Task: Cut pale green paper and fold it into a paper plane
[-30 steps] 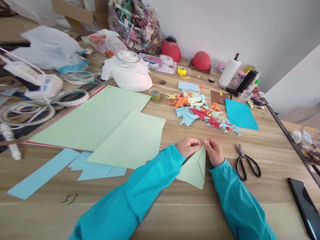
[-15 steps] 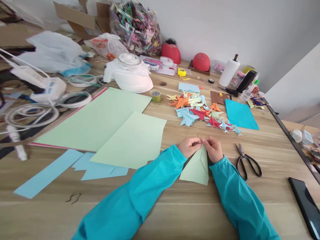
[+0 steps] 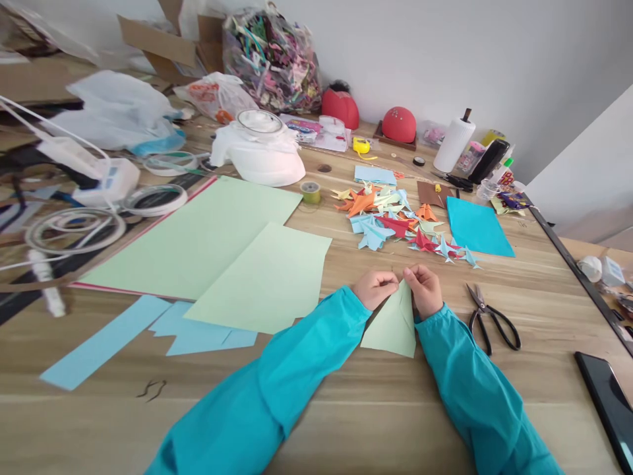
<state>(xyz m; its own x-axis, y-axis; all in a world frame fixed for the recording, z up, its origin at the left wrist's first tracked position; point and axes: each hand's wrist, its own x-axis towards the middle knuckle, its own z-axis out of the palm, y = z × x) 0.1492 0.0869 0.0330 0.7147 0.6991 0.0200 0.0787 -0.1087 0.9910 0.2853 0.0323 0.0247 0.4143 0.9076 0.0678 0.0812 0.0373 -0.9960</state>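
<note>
Between my hands is a pale green sheet of paper (image 3: 393, 326), folded into a narrow pointed shape with its tip away from me. My left hand (image 3: 376, 289) pinches it near the tip from the left. On the other side of the tip, my right hand (image 3: 424, 289) grips the paper between thumb and fingers. The fingertips partly hide the tip. Just beyond lies a heap of folded paper figures (image 3: 395, 221) in orange, red, blue, green and yellow. Black-handled scissors (image 3: 489, 318) rest with blades parted, right of my right hand.
Large green sheets (image 3: 267, 277) lie at left over blue paper pieces (image 3: 106, 343). A spool of thread (image 3: 310, 192) stands beyond them. Turquoise paper (image 3: 479, 226) lies back right, a phone (image 3: 606, 402) at the right edge. Cables (image 3: 74, 231) and a power strip (image 3: 106, 181) crowd the left.
My right hand has shifted slightly up and right at the tip of the green paper. The paper's near edge has risen a little. My left hand stays almost in place.
</note>
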